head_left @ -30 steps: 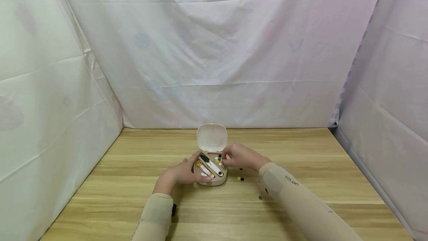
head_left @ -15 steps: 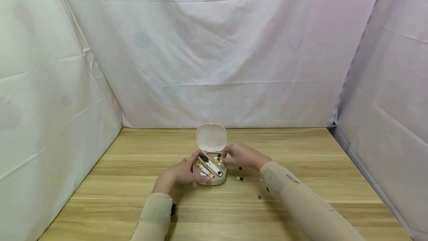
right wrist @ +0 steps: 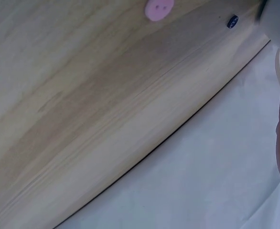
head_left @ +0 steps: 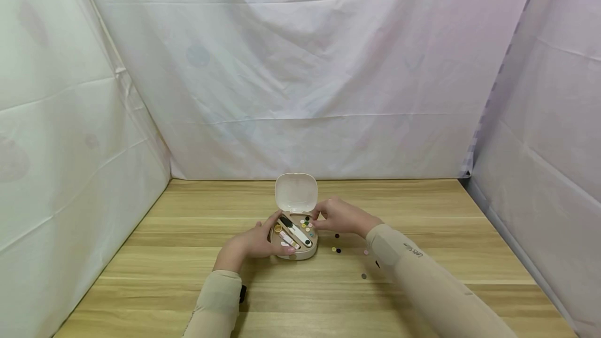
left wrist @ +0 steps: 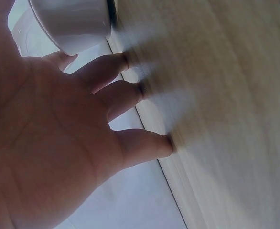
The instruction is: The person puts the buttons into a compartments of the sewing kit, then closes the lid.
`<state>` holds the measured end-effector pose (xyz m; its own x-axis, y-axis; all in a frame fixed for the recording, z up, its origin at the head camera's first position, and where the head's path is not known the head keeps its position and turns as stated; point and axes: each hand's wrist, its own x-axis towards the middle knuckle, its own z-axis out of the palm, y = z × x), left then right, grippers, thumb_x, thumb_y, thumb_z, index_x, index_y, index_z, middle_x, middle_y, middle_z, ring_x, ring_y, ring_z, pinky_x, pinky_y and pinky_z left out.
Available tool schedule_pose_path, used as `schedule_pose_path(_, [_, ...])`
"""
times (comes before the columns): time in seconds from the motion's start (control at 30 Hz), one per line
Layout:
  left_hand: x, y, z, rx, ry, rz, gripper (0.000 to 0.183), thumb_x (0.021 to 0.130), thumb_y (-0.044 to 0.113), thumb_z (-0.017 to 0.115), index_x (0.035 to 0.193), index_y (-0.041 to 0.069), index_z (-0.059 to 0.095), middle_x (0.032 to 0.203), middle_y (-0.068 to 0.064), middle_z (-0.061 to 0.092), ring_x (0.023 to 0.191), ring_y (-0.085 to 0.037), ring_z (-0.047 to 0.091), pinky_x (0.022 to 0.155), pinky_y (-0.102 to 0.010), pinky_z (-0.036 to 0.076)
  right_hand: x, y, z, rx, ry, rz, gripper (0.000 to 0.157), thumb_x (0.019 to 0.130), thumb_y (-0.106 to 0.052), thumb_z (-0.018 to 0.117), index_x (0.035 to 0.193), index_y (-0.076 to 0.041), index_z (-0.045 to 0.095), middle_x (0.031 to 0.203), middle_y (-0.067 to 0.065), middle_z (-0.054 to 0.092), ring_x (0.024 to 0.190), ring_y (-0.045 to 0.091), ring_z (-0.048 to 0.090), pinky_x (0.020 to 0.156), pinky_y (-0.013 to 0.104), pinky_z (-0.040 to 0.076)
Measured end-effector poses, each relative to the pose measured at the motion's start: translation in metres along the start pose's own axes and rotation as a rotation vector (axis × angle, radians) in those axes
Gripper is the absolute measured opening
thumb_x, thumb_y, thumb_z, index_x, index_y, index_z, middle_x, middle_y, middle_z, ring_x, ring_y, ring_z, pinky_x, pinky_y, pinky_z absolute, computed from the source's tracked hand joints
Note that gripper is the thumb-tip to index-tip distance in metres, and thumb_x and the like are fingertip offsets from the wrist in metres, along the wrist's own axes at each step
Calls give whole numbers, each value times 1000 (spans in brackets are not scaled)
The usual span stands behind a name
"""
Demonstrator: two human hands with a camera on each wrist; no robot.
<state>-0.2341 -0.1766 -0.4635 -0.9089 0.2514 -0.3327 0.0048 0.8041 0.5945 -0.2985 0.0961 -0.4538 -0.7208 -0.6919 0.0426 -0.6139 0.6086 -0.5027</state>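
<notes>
A small beige sewing box (head_left: 300,256) stands on the table with its pale lid (head_left: 296,192) raised. My left hand (head_left: 255,240) holds the box's left side between thumb and index finger; in the left wrist view its other fingers reach down to the tabletop. Inside lie a white tool with a black end (head_left: 296,231) and a narrow pale item with a gold round end (head_left: 278,228). Several coloured buttons (head_left: 307,230) fill the right compartment. My right hand (head_left: 345,218) has its thumb and index finger at that compartment's edge, and I cannot tell whether they pinch a button.
Several loose buttons lie right of the box, including a dark one (head_left: 338,250), a pink one (right wrist: 159,8) and a grey one (head_left: 363,276). The wooden table (head_left: 188,286) ends at a white cloth backdrop (head_left: 300,93).
My right thumb and index have shifted slightly at the box's right edge, and the forearm has moved a little right, uncovering the pink button on the table. My left hand keeps its hold.
</notes>
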Motion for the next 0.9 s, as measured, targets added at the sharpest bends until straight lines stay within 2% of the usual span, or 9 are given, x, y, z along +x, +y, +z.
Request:
schedule_pose_path(0.17, [1,0,0,-4,-3,1,121,81,64,86,172,35,13,170,-39,20,160,-56,21,122,-80,26,-4,1,-4,-18,-8,11,7,99,-20,73,99,-16,79,70,-9,55,57,2,42,52,19,35])
schedule_pose_path(0.37, [1,0,0,-17,-4,-6,121,80,64,87,172,36,13,171,-39,17,160,-57,20,123,-79,24,-13,4,-10,-67,0,-7,13,98,-19,73,102,-9,78,69,-8,53,60,3,42,54,20,37])
schedule_pose_path(0.57, [1,0,0,-19,-6,-1,121,81,64,86,172,36,13,172,-39,17,160,-58,20,122,-80,24,-27,9,-15,-60,-27,36,14,99,-21,72,105,-10,78,65,-9,51,57,3,40,53,20,36])
schedule_pose_path(0.9, [1,-3,1,-18,-6,-8,121,80,66,86,172,39,11,173,-37,15,160,-59,20,121,-82,24,-52,11,-24,-74,-22,0,15,99,-20,73,105,-8,78,61,-10,48,55,1,36,53,19,36])
